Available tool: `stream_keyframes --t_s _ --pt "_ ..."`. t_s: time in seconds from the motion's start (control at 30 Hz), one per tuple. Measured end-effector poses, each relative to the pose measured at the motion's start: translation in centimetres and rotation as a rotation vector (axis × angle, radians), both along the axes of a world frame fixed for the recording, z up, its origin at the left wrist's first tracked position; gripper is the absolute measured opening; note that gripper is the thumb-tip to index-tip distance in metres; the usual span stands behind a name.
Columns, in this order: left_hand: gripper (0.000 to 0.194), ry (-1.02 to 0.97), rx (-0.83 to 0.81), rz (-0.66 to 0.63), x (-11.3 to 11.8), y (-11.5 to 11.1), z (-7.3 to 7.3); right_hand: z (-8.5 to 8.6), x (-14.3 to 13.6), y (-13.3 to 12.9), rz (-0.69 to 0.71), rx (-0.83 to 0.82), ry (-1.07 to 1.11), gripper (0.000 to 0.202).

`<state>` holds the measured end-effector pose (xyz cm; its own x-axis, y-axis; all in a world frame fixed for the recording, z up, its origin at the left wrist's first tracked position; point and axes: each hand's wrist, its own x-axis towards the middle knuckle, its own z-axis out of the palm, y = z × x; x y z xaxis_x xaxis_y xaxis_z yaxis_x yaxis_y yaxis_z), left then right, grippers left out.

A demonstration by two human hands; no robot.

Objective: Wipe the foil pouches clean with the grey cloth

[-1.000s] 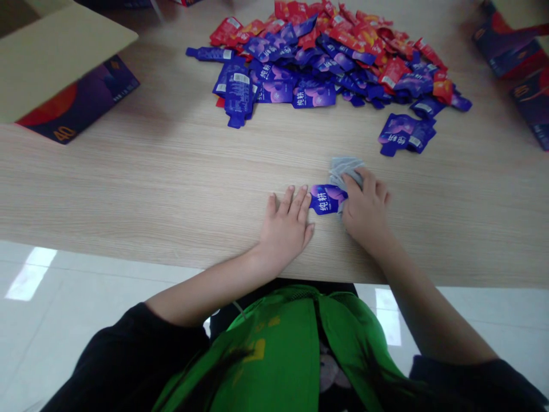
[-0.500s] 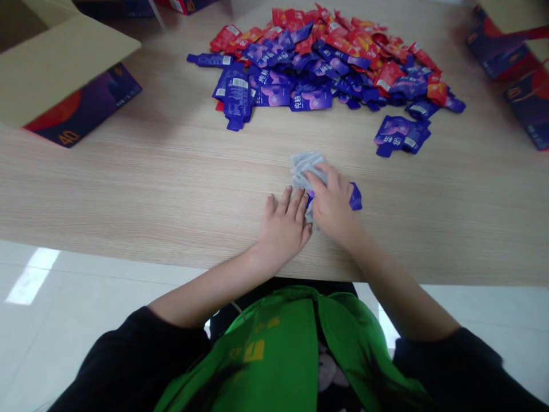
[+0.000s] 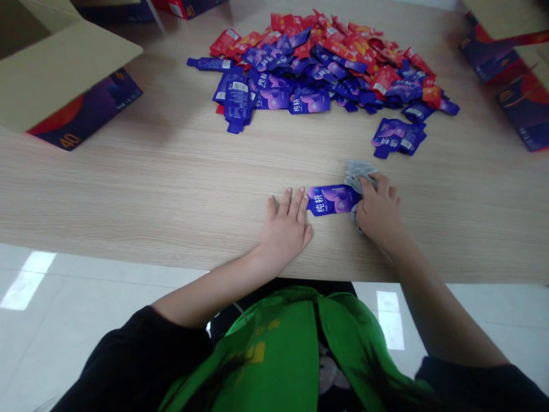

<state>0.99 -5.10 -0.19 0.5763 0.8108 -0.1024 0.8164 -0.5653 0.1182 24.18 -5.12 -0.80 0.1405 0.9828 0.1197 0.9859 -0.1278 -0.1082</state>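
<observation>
A purple pouch (image 3: 333, 199) with white lettering lies flat on the table in front of me, its narrow spout end to the left. My left hand (image 3: 286, 224) lies flat with fingers spread, its fingertips at that spout end. On the right, my right hand (image 3: 380, 209) grips a grey cloth (image 3: 359, 174) and presses it over the pouch's right end. Part of the cloth is hidden under the palm.
A heap of purple and red pouches (image 3: 311, 102) spreads across the back of the table. Two purple pouches (image 3: 388, 136) lie apart from it. An open carton (image 3: 86, 111) stands at left, with more cartons (image 3: 525, 106) at right.
My right hand has slid the cloth rightward along the pouch, from the spout end to the far end, uncovering its printed front. My left hand has stayed in place.
</observation>
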Motion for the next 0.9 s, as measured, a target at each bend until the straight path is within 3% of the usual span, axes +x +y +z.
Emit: stream_keyframes --t_s 0.17,0.27,0.37,0.47,0.73,0.9 --pt "0.067 -0.002 0.001 -0.003 0.0 0.0 -0.1 1.9 -0.6 1.3 0.001 0.151 0.137 0.059" --pt "0.067 -0.002 0.008 -0.006 0.0 0.0 0.1 2.6 -3.9 2.0 0.163 0.184 0.157 0.062" --pt "0.066 -0.002 0.009 0.003 0.0 0.0 0.2 1.9 -7.4 2.2 0.311 0.054 0.101 0.055" --pt "0.066 -0.004 0.008 -0.003 0.0 -0.1 0.2 0.8 -8.5 2.1 0.292 0.003 0.0 0.05" --pt "0.066 0.005 -0.003 -0.01 -0.1 -0.1 0.3 0.1 -2.2 0.2 0.067 0.023 -0.067 0.056" --pt "0.066 0.01 0.008 -0.003 0.0 -0.1 0.1 0.3 0.7 0.3 0.015 -0.019 -0.014 0.057"
